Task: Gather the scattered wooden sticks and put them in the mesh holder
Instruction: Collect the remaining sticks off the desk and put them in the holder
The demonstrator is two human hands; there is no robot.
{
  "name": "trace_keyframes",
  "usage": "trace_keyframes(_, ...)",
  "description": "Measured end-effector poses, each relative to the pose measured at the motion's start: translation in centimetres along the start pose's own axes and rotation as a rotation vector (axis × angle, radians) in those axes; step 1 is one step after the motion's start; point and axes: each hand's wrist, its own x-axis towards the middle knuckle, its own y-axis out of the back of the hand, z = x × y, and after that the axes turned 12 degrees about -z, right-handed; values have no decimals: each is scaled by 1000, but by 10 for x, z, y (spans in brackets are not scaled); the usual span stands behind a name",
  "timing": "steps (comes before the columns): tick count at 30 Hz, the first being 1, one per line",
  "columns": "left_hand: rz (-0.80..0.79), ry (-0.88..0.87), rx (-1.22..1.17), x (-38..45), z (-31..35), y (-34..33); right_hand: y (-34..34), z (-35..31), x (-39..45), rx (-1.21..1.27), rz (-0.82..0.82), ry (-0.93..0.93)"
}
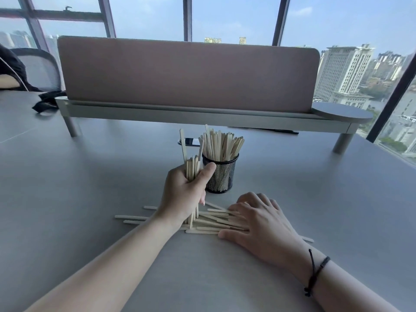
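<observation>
the sticks [213, 219] look thin, light, stiff and smooth, so a loose bunch could slip; it is best to grab them around the middle. the left hand [186, 190] is closed around a bunch [192, 167] standing up, just beside the holder [220, 174]. the right hand [258, 219] lies open and flat on the pile on the table [90, 176]. the holder already has many sticks in it.

Single head view, looking forward-down, close over grey table [90, 176].

Sticks [211, 218] lie before holder [221, 174]
</observation>
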Motion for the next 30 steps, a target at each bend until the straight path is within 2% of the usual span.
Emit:
trace_keyframes(4,-34,-16,21,-4,2,-2,-5,-1,3,71,-5,20)
trace_keyframes(6,-17,3,-57,-3,6,-2,-7,0,5,115,3,24)
trace_keyframes(10,136,18,-272,7,27,13,-9,2,7,156,9,15)
trace_keyframes(14,214,63,-329,8,31,30,-7,1,7,110,8,23)
trace_keyframes(17,187,166,-388,-2,22,25,-5,1,10,96,-20,37)
trace_keyframes(23,-58,253,-501,-24,15,9,0,2,16,133,-37,83)
trace_keyframes(30,-9,297,-595,-20,14,21,2,0,13,61,-1,117)
